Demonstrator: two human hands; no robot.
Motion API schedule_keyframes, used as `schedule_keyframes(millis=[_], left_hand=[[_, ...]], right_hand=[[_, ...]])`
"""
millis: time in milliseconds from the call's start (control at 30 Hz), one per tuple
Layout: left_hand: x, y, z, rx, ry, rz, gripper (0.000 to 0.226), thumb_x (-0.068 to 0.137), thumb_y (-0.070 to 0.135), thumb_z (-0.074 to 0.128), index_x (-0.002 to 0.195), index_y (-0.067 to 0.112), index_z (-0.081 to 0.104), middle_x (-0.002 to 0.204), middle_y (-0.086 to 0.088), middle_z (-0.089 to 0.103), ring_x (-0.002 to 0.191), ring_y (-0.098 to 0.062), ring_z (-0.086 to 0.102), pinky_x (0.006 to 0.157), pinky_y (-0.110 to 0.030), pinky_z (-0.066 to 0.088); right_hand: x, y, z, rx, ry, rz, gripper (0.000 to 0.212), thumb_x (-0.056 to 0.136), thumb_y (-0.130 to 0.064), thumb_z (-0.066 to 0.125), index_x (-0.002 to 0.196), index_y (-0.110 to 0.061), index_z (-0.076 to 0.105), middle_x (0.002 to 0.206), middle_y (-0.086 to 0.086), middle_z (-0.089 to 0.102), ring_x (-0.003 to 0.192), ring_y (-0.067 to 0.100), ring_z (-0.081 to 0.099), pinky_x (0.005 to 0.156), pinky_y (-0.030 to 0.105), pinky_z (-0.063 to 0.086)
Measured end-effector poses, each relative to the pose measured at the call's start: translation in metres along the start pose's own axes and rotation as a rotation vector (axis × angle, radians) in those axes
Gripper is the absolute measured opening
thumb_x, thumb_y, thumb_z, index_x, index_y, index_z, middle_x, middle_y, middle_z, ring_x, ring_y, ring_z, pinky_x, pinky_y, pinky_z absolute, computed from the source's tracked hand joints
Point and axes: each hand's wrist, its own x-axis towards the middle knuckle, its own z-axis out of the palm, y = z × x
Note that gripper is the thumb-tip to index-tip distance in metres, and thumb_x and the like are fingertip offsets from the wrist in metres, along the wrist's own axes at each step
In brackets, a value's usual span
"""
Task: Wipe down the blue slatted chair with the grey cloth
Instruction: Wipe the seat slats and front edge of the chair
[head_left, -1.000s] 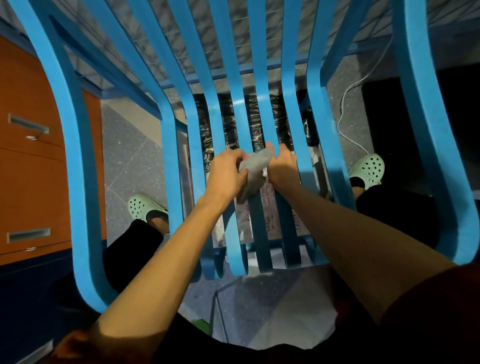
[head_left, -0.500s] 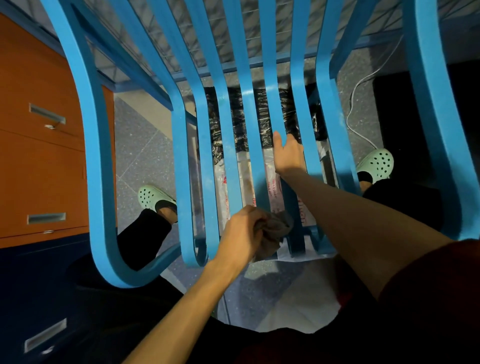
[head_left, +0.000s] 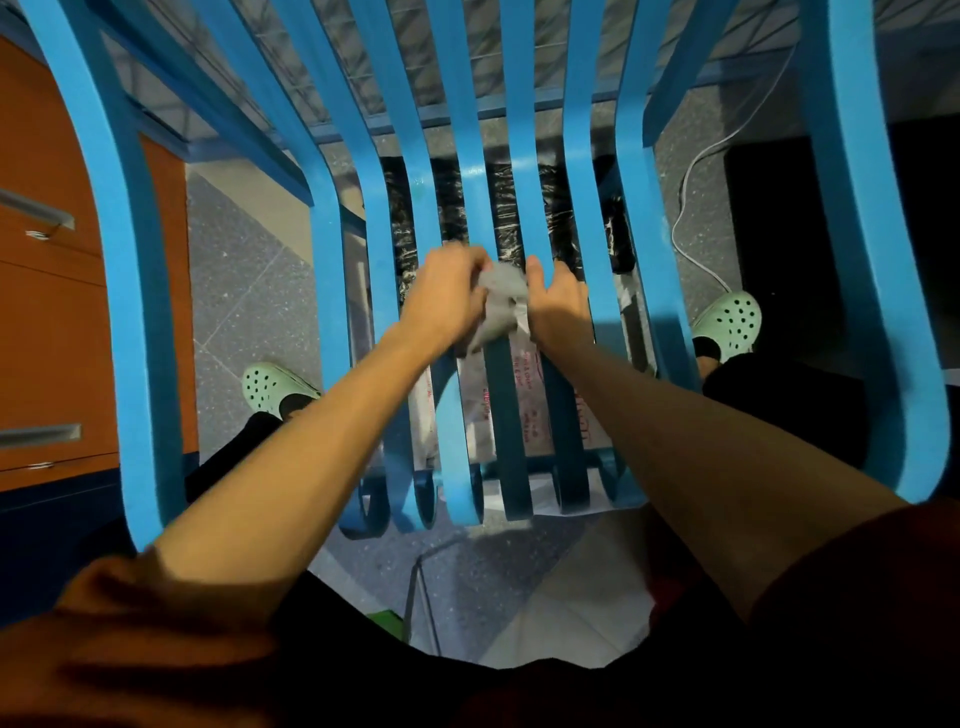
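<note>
The cloth (head_left: 500, 306) is sitting btw the two hands, bunched on a middle slat (head_left: 508, 415) of the chair (head_left: 130, 291). Its long axis is running along this slat, w/ the loose end trailing toward the person. L hand (head_left: 447, 301) is gripping the cloth, fingers (head_left: 460, 260) curled tight round its far part. R hand (head_left: 560, 309) is touching the cloth's right edge, fingers (head_left: 563, 273) bending over the next slat, approx. half closed.
</note>
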Motion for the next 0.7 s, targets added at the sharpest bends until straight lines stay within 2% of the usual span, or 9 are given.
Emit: schedule_keyframes(millis=[133, 233, 300, 400, 500, 567, 633, 700], left_hand=[[0.046, -0.004, -0.010, -0.028, 0.040, -0.084, 0.016, 0.085, 0.002, 0.064, 0.098, 0.009, 0.068, 0.091, -0.006, 0.065, 0.086, -0.022, 0.062, 0.081, -0.032, 0.052], [0.043, -0.004, -0.005, -0.031, 0.061, -0.073, 0.015, 0.084, 0.000, 0.062, 0.095, 0.007, 0.067, 0.089, -0.009, 0.066, 0.082, -0.021, 0.060, 0.074, -0.031, 0.051], [0.025, -0.004, 0.000, -0.033, 0.062, -0.025, 0.010, 0.085, 0.002, 0.061, 0.092, 0.006, 0.066, 0.087, -0.010, 0.065, 0.079, -0.020, 0.059, 0.068, -0.027, 0.045], [-0.008, -0.004, 0.007, -0.041, 0.011, 0.005, 0.008, 0.085, 0.009, 0.065, 0.093, 0.010, 0.066, 0.090, -0.005, 0.061, 0.081, -0.018, 0.054, 0.071, -0.026, 0.040], [-0.048, 0.002, 0.018, -0.086, -0.027, 0.028, 0.006, 0.084, 0.007, 0.061, 0.086, 0.011, 0.065, 0.088, -0.005, 0.061, 0.080, -0.018, 0.054, 0.071, -0.030, 0.044], [-0.076, 0.012, 0.022, -0.143, -0.024, 0.026, 0.015, 0.082, -0.001, 0.055, 0.084, 0.007, 0.067, 0.083, -0.008, 0.062, 0.075, -0.016, 0.054, 0.067, -0.032, 0.046], [-0.105, 0.024, 0.020, -0.245, -0.022, -0.002, 0.021, 0.085, -0.006, 0.050, 0.087, 0.004, 0.068, 0.080, -0.007, 0.062, 0.067, -0.006, 0.054, 0.063, -0.027, 0.050], [-0.133, 0.030, 0.022, -0.324, -0.023, -0.010, 0.024, 0.088, -0.006, 0.048, 0.091, 0.005, 0.069, 0.084, -0.004, 0.063, 0.069, -0.003, 0.058, 0.065, -0.020, 0.052]], right_hand=[[-0.001, 0.001, 0.001, -0.019, 0.000, -0.029, 0.053, 0.100, -0.051, 0.032, 0.116, -0.006, 0.054, 0.109, 0.014, 0.060, 0.101, 0.029, 0.055, 0.083, 0.032, 0.038], [-0.001, 0.002, 0.000, -0.012, -0.001, -0.020, 0.050, 0.101, -0.048, 0.033, 0.115, -0.005, 0.054, 0.108, 0.014, 0.059, 0.100, 0.027, 0.054, 0.081, 0.031, 0.037], [0.000, 0.004, 0.001, -0.012, 0.002, -0.024, 0.048, 0.101, -0.047, 0.034, 0.116, -0.007, 0.055, 0.109, 0.012, 0.060, 0.102, 0.028, 0.056, 0.082, 0.030, 0.038], [0.000, 0.001, 0.000, 0.009, -0.017, 0.011, 0.052, 0.100, -0.050, 0.036, 0.129, -0.010, 0.051, 0.122, 0.013, 0.057, 0.115, 0.028, 0.054, 0.092, 0.032, 0.040], [0.000, -0.003, -0.002, -0.029, -0.029, 0.063, 0.063, 0.100, -0.054, 0.035, 0.141, -0.006, 0.041, 0.134, 0.020, 0.050, 0.123, 0.034, 0.050, 0.103, 0.045, 0.042], [-0.002, -0.004, -0.003, -0.060, -0.012, 0.049, 0.065, 0.101, -0.053, 0.033, 0.142, -0.004, 0.040, 0.138, 0.023, 0.048, 0.126, 0.037, 0.047, 0.104, 0.044, 0.039], [-0.004, -0.004, -0.003, -0.057, 0.000, 0.040, 0.065, 0.101, -0.053, 0.032, 0.141, -0.003, 0.041, 0.138, 0.023, 0.048, 0.127, 0.037, 0.047, 0.104, 0.044, 0.039], [-0.008, -0.004, -0.004, -0.041, -0.001, 0.032, 0.065, 0.101, -0.053, 0.031, 0.141, -0.003, 0.039, 0.140, 0.023, 0.045, 0.127, 0.037, 0.047, 0.105, 0.046, 0.039]])
